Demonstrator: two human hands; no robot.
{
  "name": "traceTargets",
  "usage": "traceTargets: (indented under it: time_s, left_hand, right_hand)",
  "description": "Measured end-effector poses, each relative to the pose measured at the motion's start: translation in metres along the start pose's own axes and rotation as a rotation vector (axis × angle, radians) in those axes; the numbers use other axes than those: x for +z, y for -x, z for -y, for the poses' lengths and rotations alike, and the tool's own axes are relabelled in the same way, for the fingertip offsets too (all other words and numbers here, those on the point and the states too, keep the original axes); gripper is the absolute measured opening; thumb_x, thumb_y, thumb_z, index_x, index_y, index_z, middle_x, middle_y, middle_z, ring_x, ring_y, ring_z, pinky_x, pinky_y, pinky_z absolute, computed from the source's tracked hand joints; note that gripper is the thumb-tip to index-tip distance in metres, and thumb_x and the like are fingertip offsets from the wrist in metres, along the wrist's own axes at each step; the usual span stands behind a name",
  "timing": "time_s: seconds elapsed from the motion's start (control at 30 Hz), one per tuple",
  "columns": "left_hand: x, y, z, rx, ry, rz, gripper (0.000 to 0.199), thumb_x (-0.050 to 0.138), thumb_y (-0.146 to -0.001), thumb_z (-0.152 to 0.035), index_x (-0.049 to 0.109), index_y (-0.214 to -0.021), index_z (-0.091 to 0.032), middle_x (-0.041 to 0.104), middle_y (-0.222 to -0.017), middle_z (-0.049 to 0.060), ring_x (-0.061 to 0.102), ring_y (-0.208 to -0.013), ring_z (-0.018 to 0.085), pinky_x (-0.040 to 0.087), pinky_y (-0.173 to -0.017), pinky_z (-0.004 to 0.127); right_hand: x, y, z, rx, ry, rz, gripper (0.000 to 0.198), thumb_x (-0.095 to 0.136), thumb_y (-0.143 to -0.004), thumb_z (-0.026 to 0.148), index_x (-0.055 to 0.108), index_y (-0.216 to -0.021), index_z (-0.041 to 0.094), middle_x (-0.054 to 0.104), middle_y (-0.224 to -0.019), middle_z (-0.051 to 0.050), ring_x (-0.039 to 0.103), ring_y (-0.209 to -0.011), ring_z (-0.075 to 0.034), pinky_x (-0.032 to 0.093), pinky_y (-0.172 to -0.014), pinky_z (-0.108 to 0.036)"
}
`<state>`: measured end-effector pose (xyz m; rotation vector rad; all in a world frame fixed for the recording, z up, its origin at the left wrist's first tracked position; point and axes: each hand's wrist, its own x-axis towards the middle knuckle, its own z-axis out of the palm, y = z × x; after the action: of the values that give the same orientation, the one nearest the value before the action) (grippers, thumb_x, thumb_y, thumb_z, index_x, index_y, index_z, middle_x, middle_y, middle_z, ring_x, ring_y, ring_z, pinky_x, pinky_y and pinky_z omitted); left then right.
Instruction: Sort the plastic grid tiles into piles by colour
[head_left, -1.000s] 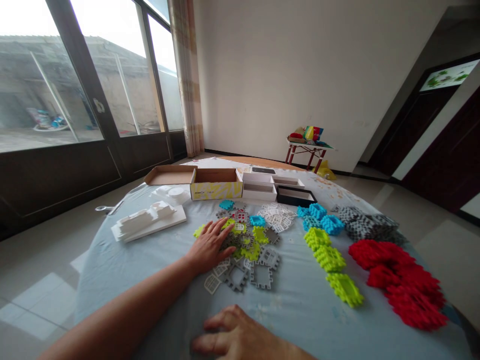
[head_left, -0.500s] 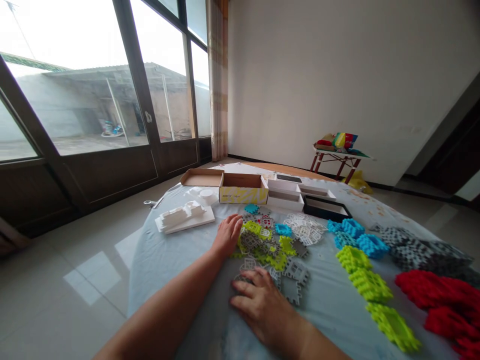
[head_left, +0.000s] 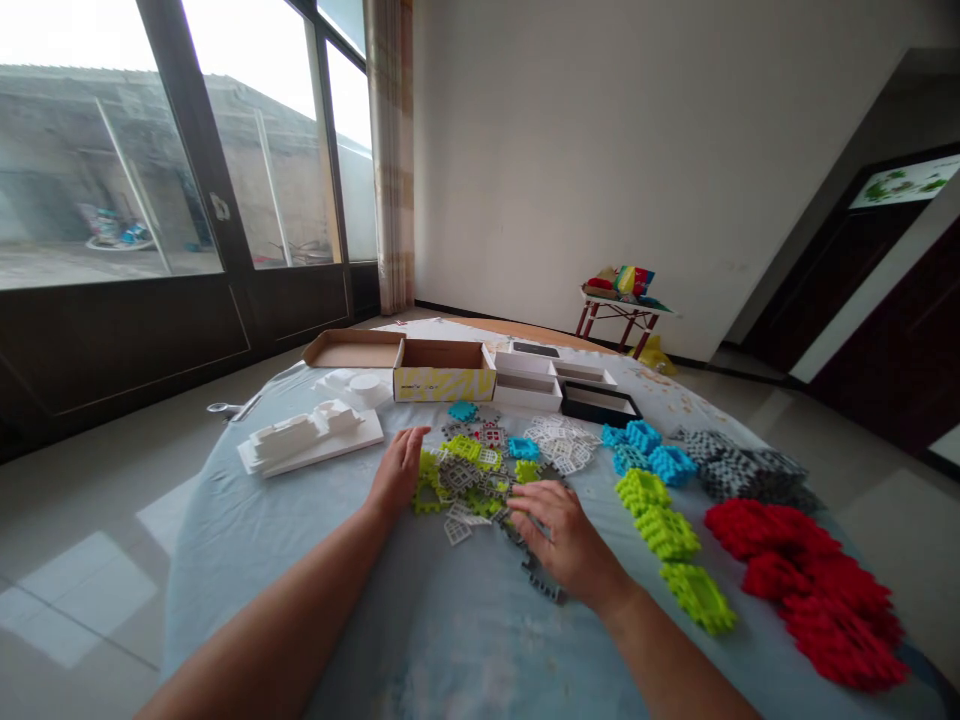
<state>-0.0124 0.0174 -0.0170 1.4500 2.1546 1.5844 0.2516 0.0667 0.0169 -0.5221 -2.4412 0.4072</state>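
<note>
A loose pile of interlocking plastic building panels [head_left: 465,475] in green, grey and white lies on the cloth between my hands. My left hand [head_left: 399,468] rests at the pile's left edge, fingers stretched out beside some green panels [head_left: 427,495]. On the right side, my right hand [head_left: 559,528] lies over grey panels [head_left: 541,580] with its fingers apart, partly hiding them. Neither hand visibly grips a piece. A few white window pieces [head_left: 457,528] sit at the near edge of the pile. Behind it are a blue panel [head_left: 523,447] and a heap of white window pieces [head_left: 564,443].
Stacks of blue [head_left: 671,465], green [head_left: 697,597], grey [head_left: 739,462] and red panels [head_left: 840,600] line the right side. Behind the pile stand an open cardboard box [head_left: 444,385], white trays [head_left: 525,392] and a black tray [head_left: 600,403]. White foam packing [head_left: 311,440] lies at left.
The camera view has turned right. My right hand has moved away from me and rightward, over the grey panels, uncovering white window pieces. My left hand remains by the pile's left edge.
</note>
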Motion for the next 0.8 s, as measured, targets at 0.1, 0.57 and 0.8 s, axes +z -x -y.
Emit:
traceTargets:
  time_s: [0.1, 0.57, 0.8]
  left_hand:
    - [0.001, 0.0, 0.002, -0.03, 0.024, -0.017, 0.05, 0.022, -0.086, -0.047, 0.059, -0.103, -0.017, 0.059, -0.107, 0.011, 0.052, -0.105, 0.021, 0.037, -0.095, 0.038]
    - [0.002, -0.019, 0.007, -0.262, 0.111, -0.207, 0.065, 0.021, -0.079, -0.06, 0.064, -0.089, -0.011, 0.066, -0.092, 0.015, 0.06, -0.089, 0.026, 0.044, -0.082, 0.041]
    - [0.0, -0.008, 0.013, -0.23, 0.157, -0.174, 0.059, 0.029, -0.077, -0.06, 0.062, -0.092, -0.013, 0.065, -0.091, 0.012, 0.06, -0.089, 0.025, 0.046, -0.08, 0.038]
  right_hand:
    - [-0.001, 0.0, -0.012, 0.062, -0.043, -0.057, 0.021, 0.048, -0.086, 0.027, 0.065, -0.096, 0.022, 0.066, -0.097, -0.005, 0.055, -0.095, -0.019, 0.042, -0.084, -0.036]
    - [0.015, -0.02, 0.016, -0.031, 0.15, 0.05, 0.02, 0.056, -0.082, 0.024, 0.062, -0.101, 0.023, 0.063, -0.093, -0.003, 0.049, -0.093, -0.019, 0.035, -0.086, -0.035]
    - [0.037, -0.02, 0.032, -0.075, 0.26, 0.309, 0.02, 0.061, -0.078, 0.035, 0.063, -0.094, 0.022, 0.06, -0.091, -0.004, 0.047, -0.094, -0.021, 0.034, -0.084, -0.037]
